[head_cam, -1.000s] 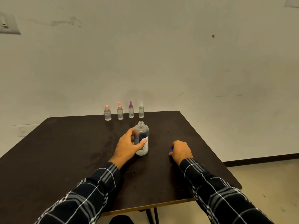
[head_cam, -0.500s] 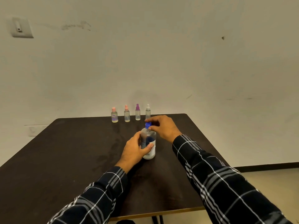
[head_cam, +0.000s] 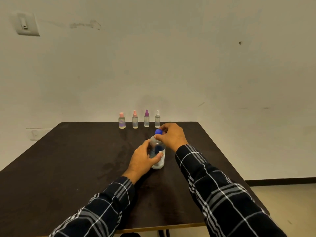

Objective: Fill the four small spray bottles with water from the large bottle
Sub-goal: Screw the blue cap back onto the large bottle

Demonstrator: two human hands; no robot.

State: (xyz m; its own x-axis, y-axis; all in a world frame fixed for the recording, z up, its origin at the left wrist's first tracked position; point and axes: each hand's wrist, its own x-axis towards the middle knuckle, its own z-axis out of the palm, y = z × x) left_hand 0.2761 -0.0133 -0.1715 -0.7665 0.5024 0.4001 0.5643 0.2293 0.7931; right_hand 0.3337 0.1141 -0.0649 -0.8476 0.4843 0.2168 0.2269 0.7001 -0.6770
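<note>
The dark surface (head_cam: 68, 168) carries everything. Near its middle the large bottle (head_cam: 161, 160) stands upright; the left hand (head_cam: 142, 159) wraps around its body, grasping it. The right hand (head_cam: 171, 136) is above it, its fingertips pinching the blue cap (head_cam: 158, 131) on the neck. Along the far edge four small spray bottles stand in a row, each with its top on: two pink-topped ones (head_cam: 122, 121) (head_cam: 135, 120), a purple-topped one (head_cam: 146, 119) and a white-topped one (head_cam: 157, 119). They look to hold clear liquid, though the levels are too small to read.

With these closed and the big bottle being capped, the filling seems done; only tightening the cap looks left.

A second ago the neck was open and the right hand lay on the surface toward the right edge; half a second ago it had reached the neck with the cap.
</note>
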